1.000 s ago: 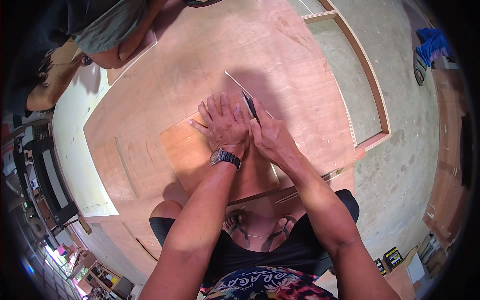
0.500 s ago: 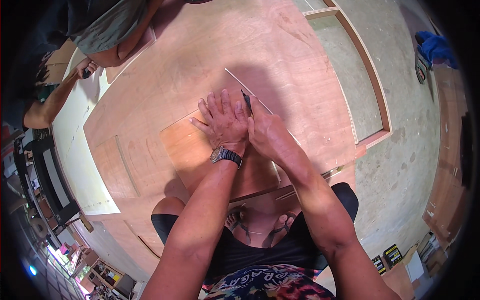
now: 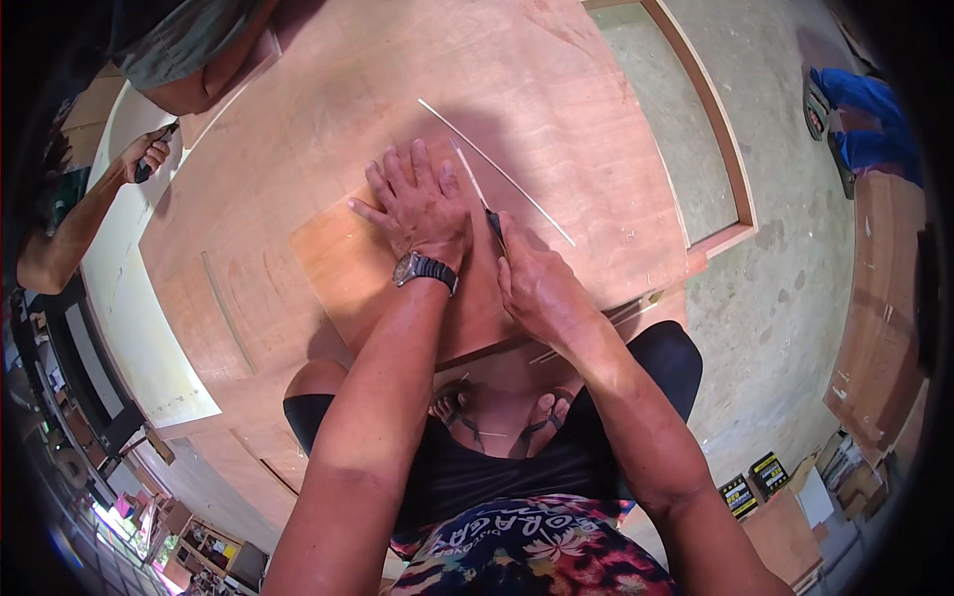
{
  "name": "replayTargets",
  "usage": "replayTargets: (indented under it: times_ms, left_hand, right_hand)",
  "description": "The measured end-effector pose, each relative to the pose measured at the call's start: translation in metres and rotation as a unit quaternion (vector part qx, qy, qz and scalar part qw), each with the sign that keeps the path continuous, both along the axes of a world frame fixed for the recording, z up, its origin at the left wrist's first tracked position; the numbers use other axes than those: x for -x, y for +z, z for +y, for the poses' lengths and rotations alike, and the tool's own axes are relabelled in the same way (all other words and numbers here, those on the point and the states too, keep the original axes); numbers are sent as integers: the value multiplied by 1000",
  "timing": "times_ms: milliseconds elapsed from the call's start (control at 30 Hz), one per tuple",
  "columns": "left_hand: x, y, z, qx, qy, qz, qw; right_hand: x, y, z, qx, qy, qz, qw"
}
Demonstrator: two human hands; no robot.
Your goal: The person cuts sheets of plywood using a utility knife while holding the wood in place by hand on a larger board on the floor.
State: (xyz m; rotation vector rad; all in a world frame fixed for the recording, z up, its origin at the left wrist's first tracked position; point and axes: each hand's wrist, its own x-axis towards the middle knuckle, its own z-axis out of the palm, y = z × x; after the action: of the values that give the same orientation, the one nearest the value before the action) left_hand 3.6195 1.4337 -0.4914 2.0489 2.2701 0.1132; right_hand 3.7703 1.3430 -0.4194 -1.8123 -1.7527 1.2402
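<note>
Our left hand (image 3: 417, 207) lies, fingers spread, on the small board (image 3: 323, 256) mid-frame; just beside it, our right hand (image 3: 542, 283) clenches a dark cutter (image 3: 495, 225). If the board slides or our grip slips, the cutter could veer into that left hand.

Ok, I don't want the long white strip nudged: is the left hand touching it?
Apart: the head view shows bare board between the left hand and the long white strip.

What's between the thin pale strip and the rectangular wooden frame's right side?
Head view: from the strip outward, reddish plywood sheet, then grey concrete floor inside the frame.
</note>
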Motion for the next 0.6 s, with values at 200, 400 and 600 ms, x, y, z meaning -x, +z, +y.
replayTargets:
  times_ms: [200, 400, 600]
  left_hand:
    - [1, -6, 1, -17, -1, 16, 1000]
    - [0, -7, 1, -32, -2, 5, 999]
    - [1, -5, 2, -35, -2, 5, 999]
  right_hand:
    - [-8, 16, -39, 53, 8, -11, 998]
    - [-12, 24, -72, 71, 3, -15, 997]
    - [-16, 29, -101, 110, 1, -22, 994]
